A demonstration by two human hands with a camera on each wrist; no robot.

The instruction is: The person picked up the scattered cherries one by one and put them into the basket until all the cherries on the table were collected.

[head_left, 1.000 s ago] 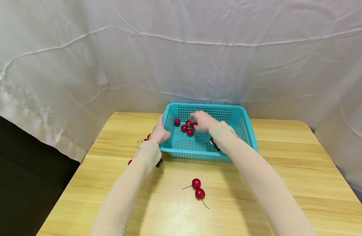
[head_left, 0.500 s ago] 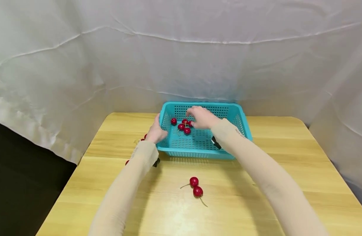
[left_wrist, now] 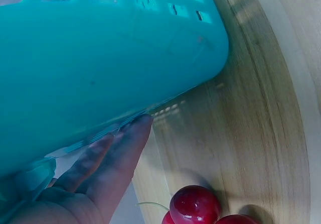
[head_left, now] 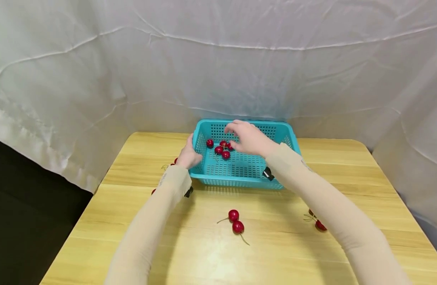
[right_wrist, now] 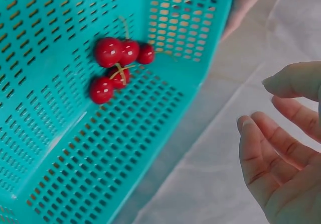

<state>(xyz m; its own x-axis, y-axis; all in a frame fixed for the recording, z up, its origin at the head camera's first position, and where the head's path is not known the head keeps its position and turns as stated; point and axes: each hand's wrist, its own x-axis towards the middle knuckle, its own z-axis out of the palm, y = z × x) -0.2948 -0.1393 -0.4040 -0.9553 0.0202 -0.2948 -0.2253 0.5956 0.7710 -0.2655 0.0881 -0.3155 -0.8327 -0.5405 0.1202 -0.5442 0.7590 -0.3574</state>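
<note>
A turquoise plastic basket (head_left: 236, 183) with slotted walls stands near the back of the table. My left hand (head_left: 188, 155) holds its left rim, thumb over the edge; in the left wrist view the fingers (left_wrist: 123, 156) lie along the outer wall. Several red cherries with stems (head_left: 218, 150) lie in the left part of the basket. Above them hovers my right hand (head_left: 252, 138). In the right wrist view, that hand (right_wrist: 286, 158) has thumb and fingers apart, with nothing between them.
Two cherries (head_left: 238, 227) lie on the wooden table (head_left: 275, 245) in front of the basket. More cherries (head_left: 321, 226) sit beside the right forearm, and others (left_wrist: 195, 205) left of the basket, partly behind the left arm. A pale curtain (head_left: 218, 79) hangs behind.
My right hand has lifted up and back from the cherries in the basket, its fingers spreading. Cherries at the right have come out from behind the right forearm. The left hand stays at the rim.
</note>
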